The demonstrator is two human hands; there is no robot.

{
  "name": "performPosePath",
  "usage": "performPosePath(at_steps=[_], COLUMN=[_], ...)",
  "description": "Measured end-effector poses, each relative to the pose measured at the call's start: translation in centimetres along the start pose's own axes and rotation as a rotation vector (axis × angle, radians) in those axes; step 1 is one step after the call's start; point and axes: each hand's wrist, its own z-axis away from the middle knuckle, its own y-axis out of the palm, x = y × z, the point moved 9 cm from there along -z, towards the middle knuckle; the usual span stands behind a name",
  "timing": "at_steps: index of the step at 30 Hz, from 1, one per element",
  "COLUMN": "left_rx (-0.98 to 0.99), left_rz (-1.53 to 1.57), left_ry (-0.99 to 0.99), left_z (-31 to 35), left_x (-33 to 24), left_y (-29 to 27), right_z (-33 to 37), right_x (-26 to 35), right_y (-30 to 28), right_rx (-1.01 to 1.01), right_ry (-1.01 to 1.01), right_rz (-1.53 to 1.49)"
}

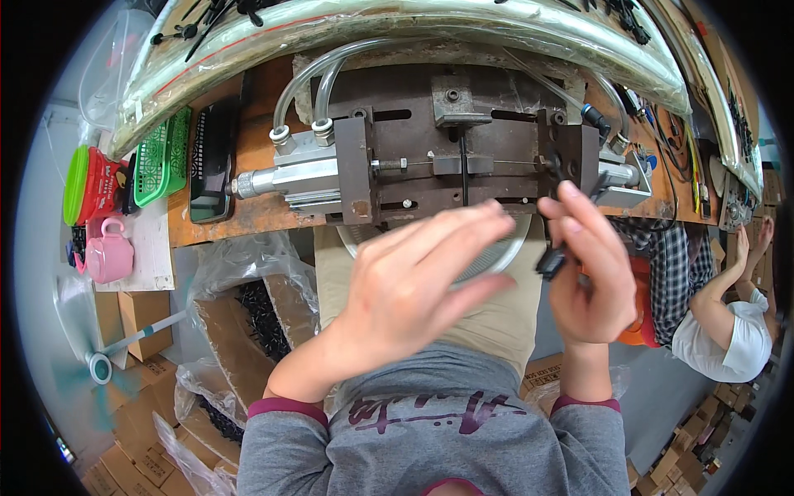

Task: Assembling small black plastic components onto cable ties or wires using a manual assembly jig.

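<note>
A dark metal jig stands on the wooden bench in front of me, with a silver air cylinder at its left end. Upright at the jig's middle is a thin black rod, between the small clamping blocks. My left hand hovers before the jig's near edge, fingers stretched out and nothing in them. Near the jig's right end, my right hand pinches a slim black plastic part; motion blurs it and its exact kind cannot be made out. Below the hands, a round pale tray shows on my lap.
To the left are a black tray, a green basket, a red tub and a pink cup. An open carton of black parts stands below the bench. A co-worker's arm shows at right. Clear hoses arch over the jig.
</note>
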Motion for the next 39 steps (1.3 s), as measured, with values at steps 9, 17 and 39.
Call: performPosePath(at_steps=[9,17,39], left_rx=[-0.066,-0.036,-0.081], left_rz=[-0.081,-0.576,-0.850], left_ry=[0.051,0.180,0.170], left_z=[1.2,0.8,-17.9], left_x=[-1.0,0.5,0.0], left_y=[-1.4,1.3,-7.1], right_z=[-0.9,-1.2,-0.4], right_x=[1.1,0.1,-0.1], right_y=[1.3,0.6,5.8], right_rx=[0.000,-0.022,0.353], right_ry=[-0.202,0.033,0.033], right_rz=[0.233,0.068,0.182])
